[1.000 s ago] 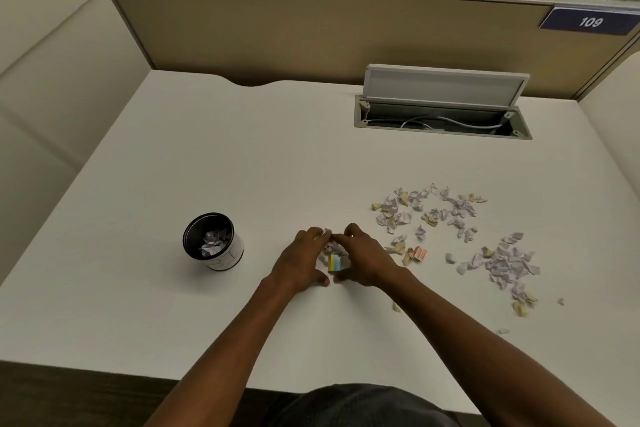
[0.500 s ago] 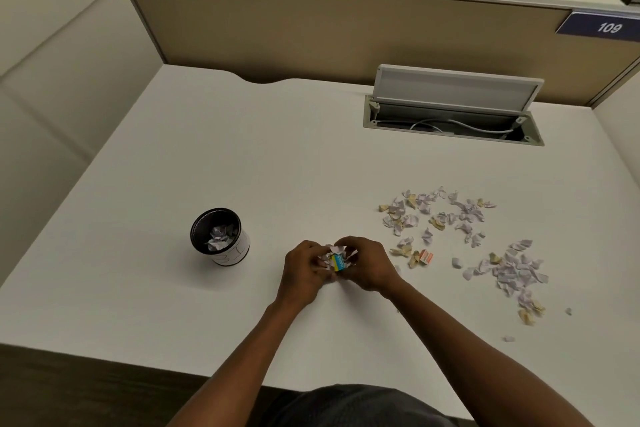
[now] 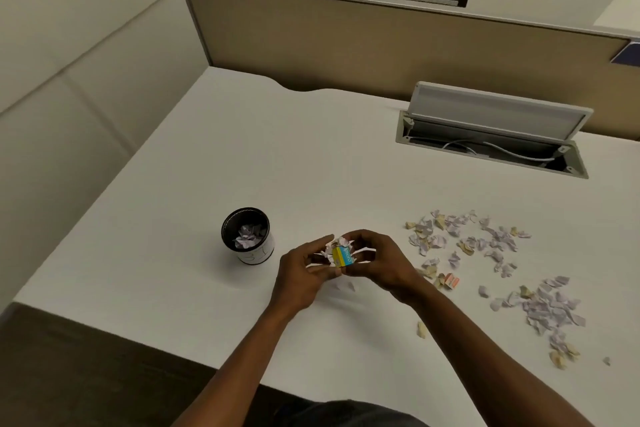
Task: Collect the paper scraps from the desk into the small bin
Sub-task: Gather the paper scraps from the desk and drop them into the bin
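Head view: right of the round black bin (image 3: pixel 248 235), both grips, left (image 3: pixel 300 273) and right (image 3: pixel 378 263), clutch a crumpled scrap wad (image 3: pixel 339 252); loose torn scraps (image 3: pixel 491 253) lie farther right.

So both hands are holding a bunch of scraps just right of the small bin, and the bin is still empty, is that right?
Not quite: the head view shows the small bin already has scraps inside. The rest holds: both the left hand and right hand hold a bunch of scraps just right of it.
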